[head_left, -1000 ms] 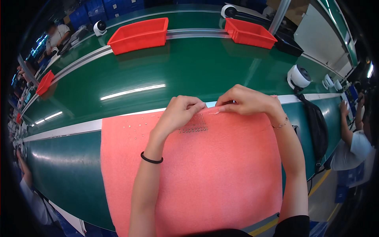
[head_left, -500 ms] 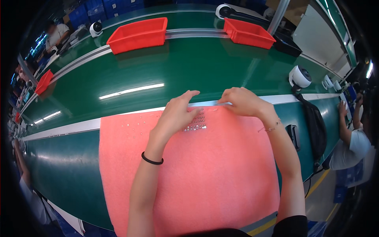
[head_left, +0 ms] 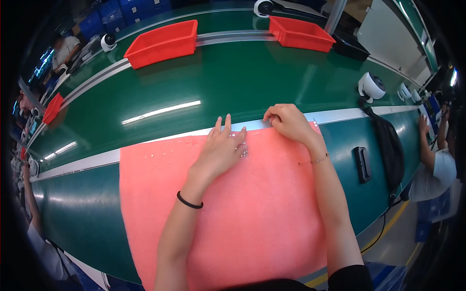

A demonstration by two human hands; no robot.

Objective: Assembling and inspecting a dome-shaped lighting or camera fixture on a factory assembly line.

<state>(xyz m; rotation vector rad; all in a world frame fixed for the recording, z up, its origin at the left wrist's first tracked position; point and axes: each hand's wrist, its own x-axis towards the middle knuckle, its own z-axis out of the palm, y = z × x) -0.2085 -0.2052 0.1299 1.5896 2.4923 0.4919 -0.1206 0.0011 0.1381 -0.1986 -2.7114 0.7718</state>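
A pink cloth [head_left: 252,213] lies over the near part of the bench, its far edge along a pale metal strip. My left hand [head_left: 219,151] rests palm down near that edge with its fingers spread. It covers most of a patch of small shiny round rhinestones [head_left: 244,154]; a few show beside its fingers. My right hand [head_left: 290,123] is at the cloth's far edge, right of the left hand, its fingers curled and pinched together. Anything between those fingertips is hidden. Small clear dots [head_left: 152,156] are scattered on the cloth's left part.
Beyond the strip runs a green belt [head_left: 233,80] with red bins [head_left: 162,46] behind it. A white camera-like device [head_left: 373,87] stands at right. Near it lie a black pouch [head_left: 390,150] and a small black case [head_left: 362,165]. Co-workers sit at both sides.
My left hand has come down over the rhinestones and its fingers have spread. My right hand stays curled by the cloth's far edge. The cloth's far right corner now shows.
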